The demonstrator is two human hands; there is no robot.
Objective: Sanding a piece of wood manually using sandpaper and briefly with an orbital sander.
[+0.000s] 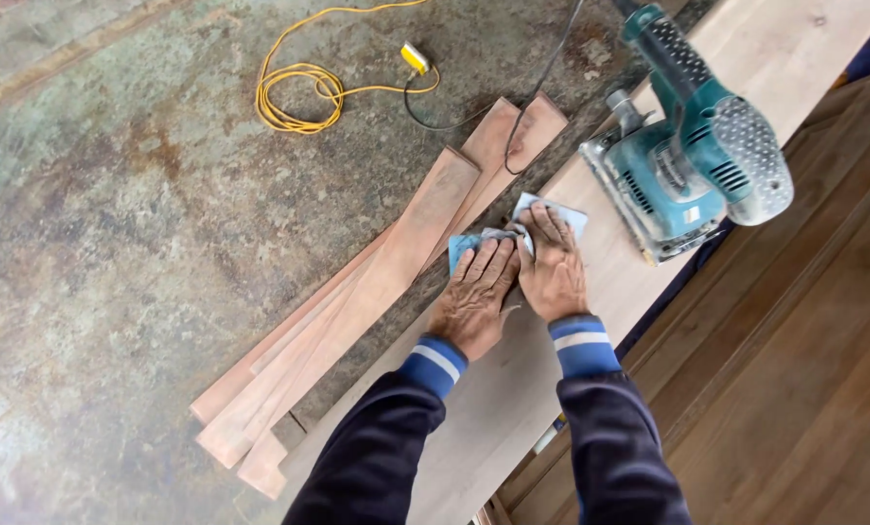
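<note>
Both hands, left hand [474,297] and right hand [552,267], press flat on crumpled blue sandpaper [552,212] atop a smooth pale board [513,389], beside a teal sander [683,160].

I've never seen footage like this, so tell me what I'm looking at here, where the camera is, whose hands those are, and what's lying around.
The camera sits on a person's head and looks down, so both hands are that person's own. The left hand and right hand press flat, side by side, on a sheet of sandpaper that lies on a pale wooden board. Neither hand grips anything. Just beyond them a teal power sander rests on the same board. Beside the board, on the stained floor, lie several reddish wooden slats, a coiled yellow cable and a black cord.
</note>
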